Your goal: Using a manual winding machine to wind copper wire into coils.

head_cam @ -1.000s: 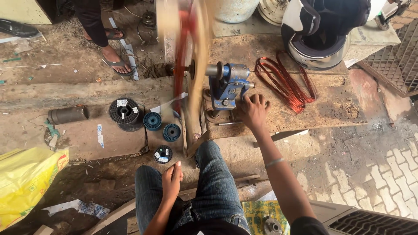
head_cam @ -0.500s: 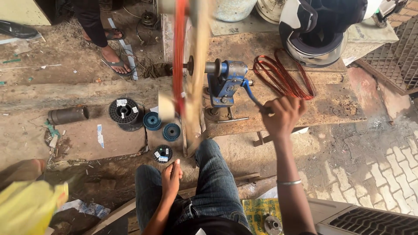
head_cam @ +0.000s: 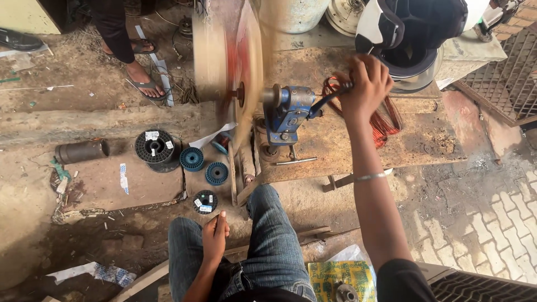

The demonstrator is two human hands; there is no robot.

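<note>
Right hand (head_cam: 366, 84), upper right of centre: fingers wrapped in a fist around the black crank handle (head_cam: 330, 96) of the blue hand-cranked winder (head_cam: 286, 114). Winder stands on the worn wooden surface (head_cam: 425, 140) mid-frame.

Winder shaft carries a large disc-shaped former (head_cam: 226, 61), top centre. It's motion-blurred, so it's spinning. Red-copper tint shows on its face; looks like wire going on, but I can't tell how many turns.

Loose coil of copper wire (head_cam: 386, 120) lies on the surface just right of the right hand, partly behind the wrist. Dark helmet (head_cam: 414, 39) sits beyond it, upper right.

Left hand (head_cam: 214, 240), lower centre: resting on the left knee over jeans, fingers loosely curled together, holding nothing I can see.

On the ground left of the surface: black spool (head_cam: 154, 147), two blue spools (head_cam: 192, 159) (head_cam: 216, 173), a smaller black spool (head_cam: 205, 202) near the knee, a dark cylinder (head_cam: 81, 151) further left. Another person's sandalled foot (head_cam: 144, 81) at upper left.

Progress, my read: winding is mid-run. Crank is gripped and the former is turning, so setup is done. Turn count not visible; no finished coil has been taken off the former. Stopping, cutting and removing the coil look not yet done.
</note>
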